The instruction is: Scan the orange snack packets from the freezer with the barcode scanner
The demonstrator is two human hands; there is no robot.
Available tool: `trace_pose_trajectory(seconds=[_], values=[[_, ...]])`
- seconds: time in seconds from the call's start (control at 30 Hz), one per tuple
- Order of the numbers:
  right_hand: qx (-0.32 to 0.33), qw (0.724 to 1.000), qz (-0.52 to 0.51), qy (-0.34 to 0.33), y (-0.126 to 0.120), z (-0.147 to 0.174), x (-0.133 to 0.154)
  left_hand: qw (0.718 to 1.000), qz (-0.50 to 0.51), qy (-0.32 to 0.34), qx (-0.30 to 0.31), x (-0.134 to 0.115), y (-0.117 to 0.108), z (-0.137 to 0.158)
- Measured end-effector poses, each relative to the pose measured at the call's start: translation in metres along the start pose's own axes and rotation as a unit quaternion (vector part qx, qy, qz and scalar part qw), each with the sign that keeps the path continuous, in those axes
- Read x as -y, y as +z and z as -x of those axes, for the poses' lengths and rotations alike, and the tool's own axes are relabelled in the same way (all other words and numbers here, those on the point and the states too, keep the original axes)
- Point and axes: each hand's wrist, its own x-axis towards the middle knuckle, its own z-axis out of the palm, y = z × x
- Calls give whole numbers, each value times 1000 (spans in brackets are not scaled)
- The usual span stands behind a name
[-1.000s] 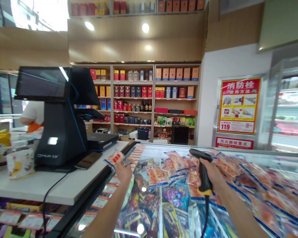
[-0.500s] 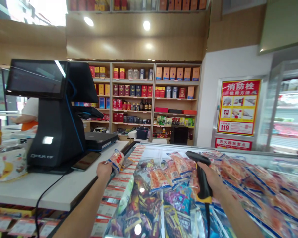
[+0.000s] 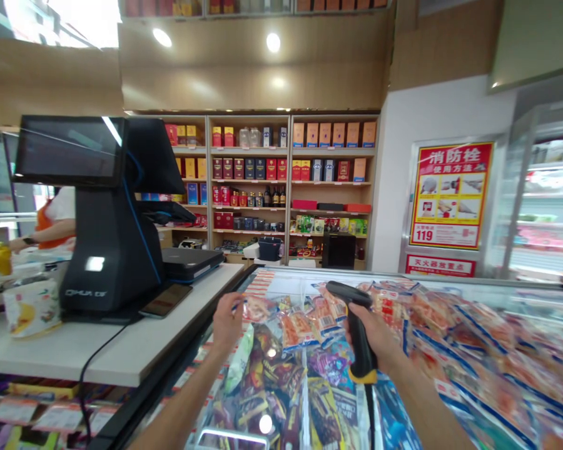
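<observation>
My left hand [image 3: 228, 322] is closed on the edge of a clear packet of reddish food [image 3: 259, 309], held above the left side of the glass-topped case. My right hand [image 3: 374, 334] grips a black and yellow barcode scanner [image 3: 359, 337] by its handle, its head pointing up and left and its cord hanging down. Between the hands, several similar food packets [image 3: 296, 331] lie on the glass. Wrapped ice-cream bars [image 3: 263, 390] show beneath it, in the left part of the case.
On the white counter [image 3: 106, 356] at left stand a black checkout terminal [image 3: 107, 250] and a phone [image 3: 166, 301]. More packets [image 3: 469, 344] are heaped at right. Shelves of boxes [image 3: 249, 170] line the back. A person in orange [image 3: 56, 219] is beyond the terminal.
My left hand has moved right with the packet, from beside the counter edge to over the case. My right hand and the scanner have shifted a little left.
</observation>
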Motion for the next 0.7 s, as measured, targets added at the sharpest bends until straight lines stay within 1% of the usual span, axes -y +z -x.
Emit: trace_pose_trajectory(seconds=[0.1, 0.17, 0.2, 0.23, 0.27, 0.33, 0.37, 0.5, 0.53, 0.6, 0.7], values=[[1, 1000, -7, -11, -3, 3, -2, 990, -10, 82, 115, -9, -3, 38], [7, 1000, -10, -20, -5, 4, -3, 977, -16, 108, 182, -11, -8, 51], [9, 1000, -11, -22, -5, 4, -3, 974, -21, 111, 198, -11, -10, 53], [10, 1000, -13, -22, -5, 5, -3, 973, -27, 107, 201, -11, -11, 51], [9, 1000, -15, -19, -5, 6, -4, 976, -34, 97, 192, -10, -10, 47], [7, 1000, -25, -12, -3, 7, -4, 984, -49, 63, 160, -8, -4, 39], [7, 1000, -30, -8, -2, 7, -4, 985, -53, 51, 157, -7, 1, 37], [14, 999, -29, -4, 1, 8, -5, 977, -32, 21, 209, -6, 24, 47], [16, 1000, -22, -3, 1, 8, -6, 976, -21, 6, 215, -6, 27, 50], [19, 1000, -11, -5, 1, 7, -7, 979, 0, -48, 200, -5, 30, 50], [25, 1000, -2, -11, 2, 8, -8, 974, 36, -163, 151, 0, 24, 37]])
